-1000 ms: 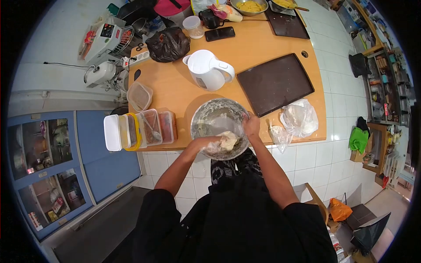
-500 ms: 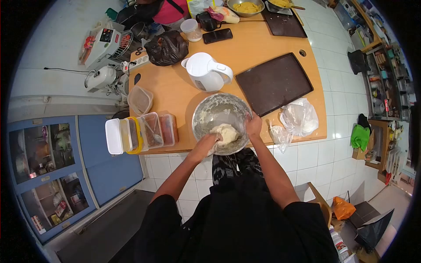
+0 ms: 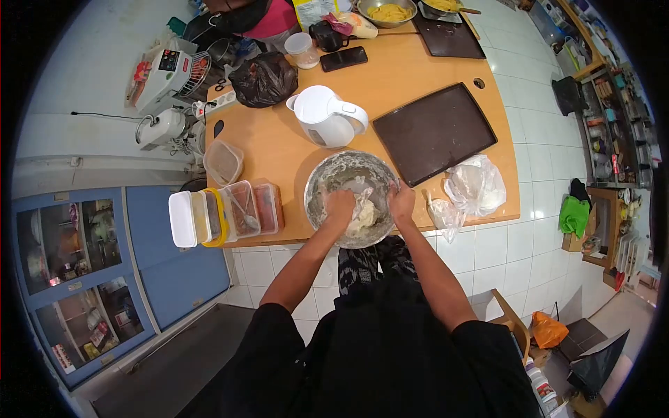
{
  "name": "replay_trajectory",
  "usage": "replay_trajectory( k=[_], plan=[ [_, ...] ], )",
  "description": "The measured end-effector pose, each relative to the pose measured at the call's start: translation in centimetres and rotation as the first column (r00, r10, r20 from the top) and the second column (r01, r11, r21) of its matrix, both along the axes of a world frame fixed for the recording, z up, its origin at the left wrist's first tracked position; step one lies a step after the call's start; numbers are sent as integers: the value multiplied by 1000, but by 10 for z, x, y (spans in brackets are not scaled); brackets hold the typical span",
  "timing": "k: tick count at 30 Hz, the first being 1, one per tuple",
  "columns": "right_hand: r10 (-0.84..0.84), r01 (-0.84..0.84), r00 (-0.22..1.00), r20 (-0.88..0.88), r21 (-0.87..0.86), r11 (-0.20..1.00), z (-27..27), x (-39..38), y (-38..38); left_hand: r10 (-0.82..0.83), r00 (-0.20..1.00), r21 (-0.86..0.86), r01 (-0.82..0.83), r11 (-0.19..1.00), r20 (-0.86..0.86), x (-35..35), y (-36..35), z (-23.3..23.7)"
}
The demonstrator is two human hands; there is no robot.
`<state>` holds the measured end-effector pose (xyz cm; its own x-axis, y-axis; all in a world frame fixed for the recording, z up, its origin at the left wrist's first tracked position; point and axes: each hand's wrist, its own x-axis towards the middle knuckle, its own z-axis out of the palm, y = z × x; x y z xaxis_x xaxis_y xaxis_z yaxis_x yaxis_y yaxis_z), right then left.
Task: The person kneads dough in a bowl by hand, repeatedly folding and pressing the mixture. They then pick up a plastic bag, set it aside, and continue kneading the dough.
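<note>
A large metal mixing bowl [image 3: 317, 174], its inner wall smeared with flour and dough, sits at the table's near edge. In its lower part lies a pale, sticky lump of dough [image 3: 364, 219]. My left hand [image 3: 340, 205] is inside the bowl with the fingers curled closed at the dough's left side; a pale, stretched bit of it shows beside the knuckles. The fingertips themselves are hidden. On the bowl's right rim my right hand [image 3: 401, 202] is closed, holding the wall.
Behind the bowl stands a white electric kettle [image 3: 324, 115]. A dark baking tray [image 3: 435, 132] lies to the right, with plastic bags [image 3: 475, 187] near it. Plastic containers [image 3: 240, 209] line the left edge. A black bag [image 3: 263, 78] and a phone [image 3: 343, 59] are farther back.
My left hand has moved from the bowl's near rim up and inward, to the left side of the dough. The right hand keeps its place on the rim.
</note>
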<state>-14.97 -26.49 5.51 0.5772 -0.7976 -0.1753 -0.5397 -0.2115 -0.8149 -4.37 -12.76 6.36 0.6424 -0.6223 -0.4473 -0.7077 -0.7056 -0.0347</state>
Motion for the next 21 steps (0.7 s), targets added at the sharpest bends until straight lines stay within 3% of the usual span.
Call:
replay_trajectory(
  k=[1,3,5,8,9,12,18,19,21],
  plan=[
    [9,-10,999,-30,-16,1000,-1,1,-1,-66,998,95,64,993,15,1,-13,27],
    [14,-16,999,-38,-45,999,-8,1,-1,-236,972,51,235,971,14,9,-26,36],
    [13,-12,1000,9,-76,997,-17,1,1,-427,903,-229,424,876,40,19,-25,7],
    [5,-4,1000,16,-65,998,-13,1,0,-452,793,-428,270,862,-408,19,0,-81],
    [2,-1,1000,10,-71,997,-15,2,-2,-467,787,-273,384,882,-402,13,0,-57],
    [-3,1,1000,-31,-60,998,-19,0,-1,-617,774,-661,389,641,-142,-3,37,-59],
    [-8,8,1000,-27,29,1000,-15,1,5,-416,903,-406,343,847,-105,-44,38,-45],
    [-8,9,1000,-29,23,1000,-16,1,5,-394,918,-514,315,798,-49,-50,33,-42],
    [-12,14,999,-38,31,999,-17,-1,2,-388,921,-568,330,754,21,-49,18,-53]
  ],
)
